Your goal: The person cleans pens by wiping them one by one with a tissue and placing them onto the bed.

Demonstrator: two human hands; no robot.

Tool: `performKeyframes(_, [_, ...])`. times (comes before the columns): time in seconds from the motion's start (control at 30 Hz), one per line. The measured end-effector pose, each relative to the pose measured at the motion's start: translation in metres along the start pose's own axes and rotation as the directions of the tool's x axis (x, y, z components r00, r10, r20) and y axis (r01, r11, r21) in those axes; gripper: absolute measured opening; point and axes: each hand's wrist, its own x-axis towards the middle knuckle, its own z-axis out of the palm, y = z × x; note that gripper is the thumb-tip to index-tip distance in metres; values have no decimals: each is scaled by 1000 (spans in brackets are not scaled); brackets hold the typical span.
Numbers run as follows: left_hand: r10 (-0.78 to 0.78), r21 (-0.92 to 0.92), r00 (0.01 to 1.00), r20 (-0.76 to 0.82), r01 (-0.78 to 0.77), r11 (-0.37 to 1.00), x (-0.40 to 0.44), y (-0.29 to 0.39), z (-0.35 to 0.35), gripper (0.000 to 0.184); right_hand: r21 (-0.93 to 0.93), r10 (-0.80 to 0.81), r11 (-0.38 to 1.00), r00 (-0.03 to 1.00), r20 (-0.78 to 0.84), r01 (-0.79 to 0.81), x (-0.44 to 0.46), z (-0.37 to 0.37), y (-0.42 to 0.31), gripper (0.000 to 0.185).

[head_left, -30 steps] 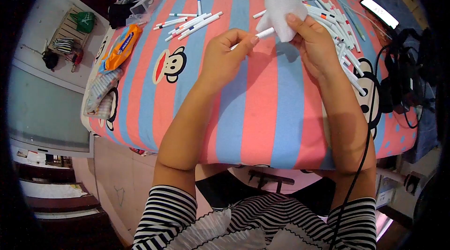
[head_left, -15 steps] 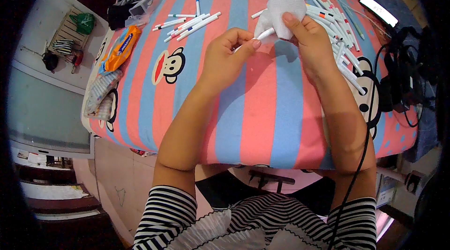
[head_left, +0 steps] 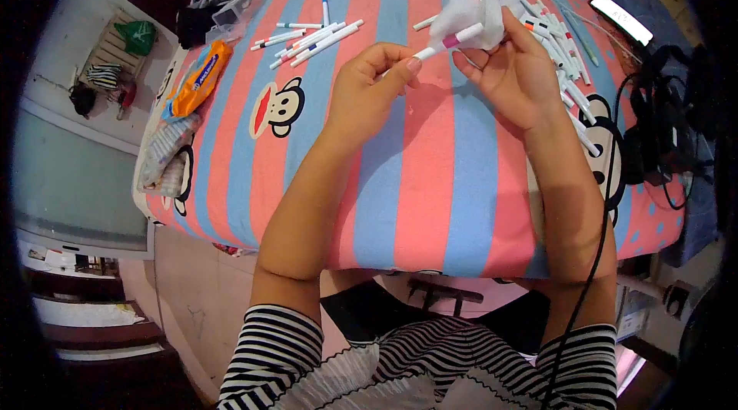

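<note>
Between its thumb and fingers, my left hand (head_left: 377, 83) pinches a white marker (head_left: 452, 40) with a pink-purple band, its far end pointing up to the right. Against that end lies a white cloth (head_left: 492, 14), held by the fingers of my right hand (head_left: 515, 68), whose thumb is apart from the marker. Behind and right of my right hand spreads a large pile of white markers (head_left: 573, 64). A smaller group of white markers (head_left: 327, 43) rests on the striped bedspread (head_left: 423, 210), to the upper left of my left hand.
An orange packet (head_left: 201, 81) and a clear plastic box (head_left: 231, 18) lie along the left side. At the right are a lit phone (head_left: 623, 19), black cables (head_left: 653, 126) and a thin pale cord. One black cable runs down across my right forearm.
The cloth has opened off the marker's end, so the pink-purple band now shows. My right thumb has moved away from the cloth, and the marker's far end sits higher and further right.
</note>
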Motion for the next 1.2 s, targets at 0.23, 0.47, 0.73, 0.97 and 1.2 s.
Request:
performKeyframes(0.23, [-4, -44, 1000, 31, 5, 999, 0, 0, 1, 18, 151, 50, 985, 974, 222, -85, -4, 4, -5, 35])
performKeyframes(0.47, [-2, -40, 996, 89, 6, 999, 0, 1, 0, 28, 171, 54, 980, 965, 257, -100, -4, 3, -5, 36])
performKeyframes(0.73, [-53, -29, 987, 154, 58, 998, -2, 0, -2, 33, 30, 51, 998, 974, 220, -59, -5, 2, 1, 31])
performKeyframes(0.97, [38, -3, 997, 61, -38, 999, 0, -5, -2, 19, -72, 15, 997, 988, 155, -4, -6, 9, 4, 30])
performKeyframes(1.2, [76, 50, 997, -9, -76, 996, -2, -2, 0, 16, -81, 68, 995, 992, 105, -59, -6, 6, 1, 30])
